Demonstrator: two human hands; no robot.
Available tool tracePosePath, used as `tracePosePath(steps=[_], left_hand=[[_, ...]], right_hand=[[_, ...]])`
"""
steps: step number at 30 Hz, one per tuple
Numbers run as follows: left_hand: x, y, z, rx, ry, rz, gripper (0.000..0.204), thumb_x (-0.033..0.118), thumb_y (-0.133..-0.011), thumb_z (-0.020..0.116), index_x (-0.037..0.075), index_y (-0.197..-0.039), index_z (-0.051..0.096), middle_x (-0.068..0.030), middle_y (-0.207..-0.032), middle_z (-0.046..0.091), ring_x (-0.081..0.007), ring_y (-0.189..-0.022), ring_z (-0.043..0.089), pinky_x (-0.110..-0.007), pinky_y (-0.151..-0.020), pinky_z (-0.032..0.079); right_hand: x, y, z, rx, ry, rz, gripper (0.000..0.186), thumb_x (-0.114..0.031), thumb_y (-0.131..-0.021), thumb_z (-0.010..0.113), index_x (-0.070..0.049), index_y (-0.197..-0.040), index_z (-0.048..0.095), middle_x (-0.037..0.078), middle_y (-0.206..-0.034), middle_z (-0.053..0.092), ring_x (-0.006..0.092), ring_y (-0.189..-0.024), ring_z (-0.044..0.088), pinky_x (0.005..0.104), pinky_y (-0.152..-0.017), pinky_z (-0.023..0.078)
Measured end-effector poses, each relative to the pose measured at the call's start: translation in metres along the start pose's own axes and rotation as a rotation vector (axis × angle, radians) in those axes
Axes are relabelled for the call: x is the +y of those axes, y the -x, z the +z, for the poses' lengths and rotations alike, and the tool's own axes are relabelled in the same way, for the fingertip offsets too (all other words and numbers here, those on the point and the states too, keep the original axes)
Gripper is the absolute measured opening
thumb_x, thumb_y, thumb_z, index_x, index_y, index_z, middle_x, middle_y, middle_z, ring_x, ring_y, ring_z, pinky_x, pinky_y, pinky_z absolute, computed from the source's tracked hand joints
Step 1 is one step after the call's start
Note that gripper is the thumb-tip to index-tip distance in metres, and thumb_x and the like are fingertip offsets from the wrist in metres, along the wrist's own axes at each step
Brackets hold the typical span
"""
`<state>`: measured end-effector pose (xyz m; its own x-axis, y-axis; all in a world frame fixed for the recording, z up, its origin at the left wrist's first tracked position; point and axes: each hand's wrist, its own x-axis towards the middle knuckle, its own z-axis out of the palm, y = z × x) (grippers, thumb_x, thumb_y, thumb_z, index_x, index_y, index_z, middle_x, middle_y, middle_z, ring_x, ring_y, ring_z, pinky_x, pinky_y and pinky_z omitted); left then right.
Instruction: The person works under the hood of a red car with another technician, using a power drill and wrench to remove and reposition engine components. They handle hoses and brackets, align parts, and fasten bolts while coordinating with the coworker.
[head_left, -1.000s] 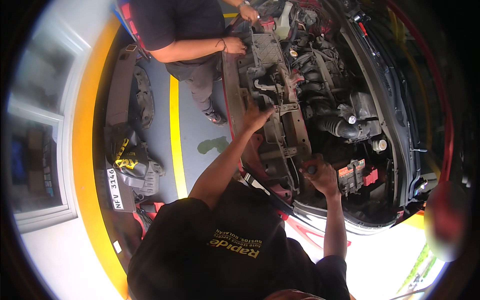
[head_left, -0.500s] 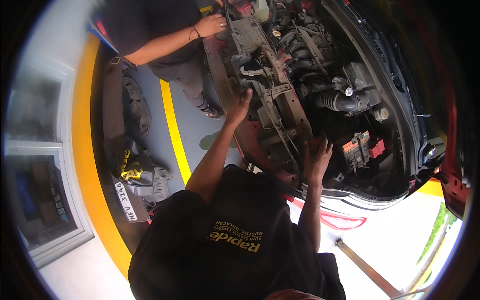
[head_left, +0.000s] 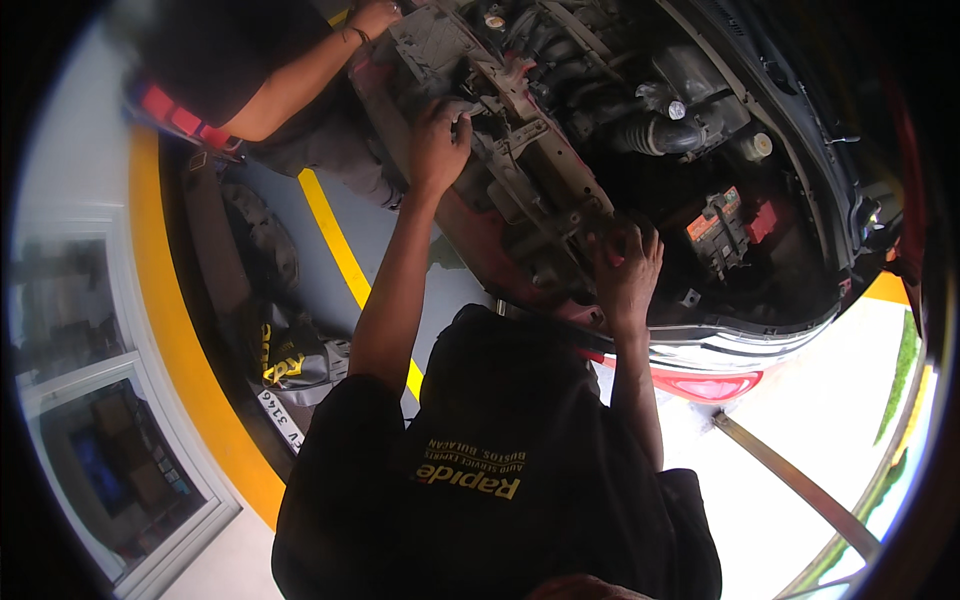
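Note:
A long, dusty grey front support panel [head_left: 424, 45] lies along the front of an opened car's engine bay. My left hand [head_left: 440, 148] curls over its near side, around a bracket in the middle stretch; the fingertips are partly hidden. At the panel's near end, my right hand [head_left: 628, 270] bends its fingers and thumb around the end piece. Across from me, a co-worker's hand [head_left: 375, 18] rests on the far end. The red body front [head_left: 470, 235] of the car runs beneath the panel on my side.
Right of the panel are a ribbed air hose [head_left: 670, 135], a fuse box [head_left: 715, 230] and a cap [head_left: 757, 147]. A headlight [head_left: 710, 383] sits at the car's near corner. Removed dark parts [head_left: 262, 235] lie by the yellow-edged wall at left, near a black cover [head_left: 300, 360].
My left hand has gone from fingers raised beside the panel to curled over its bracket. My right fingers have bent around the near end. The whole view has shifted slightly.

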<state>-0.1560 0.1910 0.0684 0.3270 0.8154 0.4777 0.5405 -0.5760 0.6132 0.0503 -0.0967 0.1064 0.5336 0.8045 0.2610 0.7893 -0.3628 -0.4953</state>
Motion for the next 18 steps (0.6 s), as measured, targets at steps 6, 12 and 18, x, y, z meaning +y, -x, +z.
tracePosePath(steps=[6,12,18], left_hand=[[-0.008,-0.037,0.035,-0.282,-0.181,-0.071,0.028,0.026,-0.109,0.065,0.003,-0.115,0.079,-0.024,-0.107,0.08,-0.0463,-0.095,0.076,-0.055,-0.083,0.059],[0.002,-0.011,0.064,-0.326,-0.492,0.106,0.039,0.037,-0.111,0.06,0.009,-0.095,0.083,-0.011,-0.095,0.081,-0.0313,-0.129,0.058,-0.056,-0.105,0.046],[-0.005,-0.009,0.047,-0.267,-0.261,0.245,0.026,0.023,-0.11,0.062,0.007,-0.109,0.082,-0.0093,-0.114,0.081,-0.0355,-0.12,0.07,-0.053,-0.108,0.049]], right_hand=[[0.029,-0.023,0.003,0.133,-0.299,0.271,0.032,-0.031,-0.107,0.073,0.001,-0.112,0.075,0.021,-0.098,0.072,0.0362,-0.087,0.067,0.0503,-0.083,0.053],[0.046,-0.033,0.02,0.05,-0.465,0.471,0.036,-0.029,-0.109,0.07,0.004,-0.097,0.075,0.02,-0.077,0.072,0.0259,-0.067,0.058,0.0445,-0.07,0.05],[0.054,-0.032,0.049,0.28,-0.38,0.523,0.036,-0.027,-0.108,0.062,0.004,-0.091,0.072,0.011,-0.073,0.069,0.0164,-0.067,0.059,0.0404,-0.067,0.049]])
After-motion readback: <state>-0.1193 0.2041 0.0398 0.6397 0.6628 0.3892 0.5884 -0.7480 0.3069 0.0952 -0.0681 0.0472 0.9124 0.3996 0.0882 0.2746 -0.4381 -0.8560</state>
